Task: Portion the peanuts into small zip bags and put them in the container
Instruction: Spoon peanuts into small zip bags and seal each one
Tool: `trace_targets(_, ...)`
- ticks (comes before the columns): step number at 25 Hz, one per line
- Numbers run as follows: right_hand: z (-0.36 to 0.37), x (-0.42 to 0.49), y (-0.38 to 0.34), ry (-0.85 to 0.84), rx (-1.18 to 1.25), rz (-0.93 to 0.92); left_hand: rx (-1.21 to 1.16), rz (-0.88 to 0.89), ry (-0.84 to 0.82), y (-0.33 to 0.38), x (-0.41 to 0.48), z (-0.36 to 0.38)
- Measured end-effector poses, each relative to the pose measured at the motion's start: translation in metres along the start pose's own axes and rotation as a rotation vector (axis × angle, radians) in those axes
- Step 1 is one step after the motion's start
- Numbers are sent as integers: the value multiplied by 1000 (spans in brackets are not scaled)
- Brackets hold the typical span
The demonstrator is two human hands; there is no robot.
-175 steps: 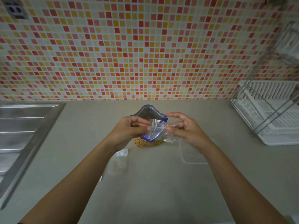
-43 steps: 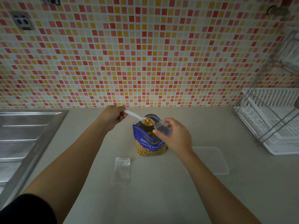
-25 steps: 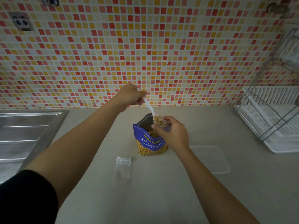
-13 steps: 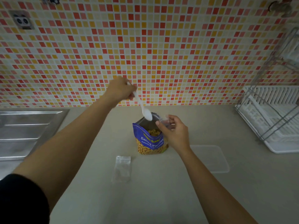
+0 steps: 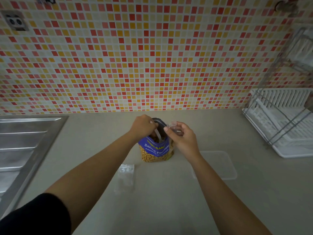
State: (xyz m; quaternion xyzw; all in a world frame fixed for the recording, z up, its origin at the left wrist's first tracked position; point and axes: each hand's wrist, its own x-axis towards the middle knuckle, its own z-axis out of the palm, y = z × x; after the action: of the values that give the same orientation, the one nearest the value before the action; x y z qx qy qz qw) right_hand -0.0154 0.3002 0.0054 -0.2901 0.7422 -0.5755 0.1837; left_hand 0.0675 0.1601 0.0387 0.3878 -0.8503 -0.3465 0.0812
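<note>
On the pale beige worktop (image 5: 169, 206), nearest the person, lies a spare small clear plastic zip bag (image 5: 125, 175), flat and apparently empty. To its right, apart from it, sits a shallow clear rectangular plastic container (image 5: 220, 176) with nothing visible in it.

Just beyond stands the blue and yellow foil pouch of salted peanuts (image 5: 156, 150), upright with its mouth open. The left hand (image 5: 144, 125) has its fingers curled round the handle of a white plastic spoon (image 5: 158, 135), whose bowl is down inside the pouch. The right hand (image 5: 183, 139) pinches the mouth of a second small clear zip bag (image 5: 173, 126) between thumb and fingertips, just beside the pouch's rim. What that bag holds is hidden by the hand.

The bag looks like thin, limp, slippery film. It is probably best held at the stiffer zip strip and kept gaping under the spoon. The soft-sided pouch could tip if knocked.

Behind is a red, orange and cream mosaic tile wall (image 5: 152, 56).
</note>
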Motion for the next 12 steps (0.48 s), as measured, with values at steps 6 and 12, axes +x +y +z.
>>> trace_targets(6, -1, 1, 2, -9, 11, 3, -479, -168, 24, -2, -2, -20)
trace_targets(12, -1, -1, 1, -27, -8, -5, -657, -248, 61, -24, -3, -41)
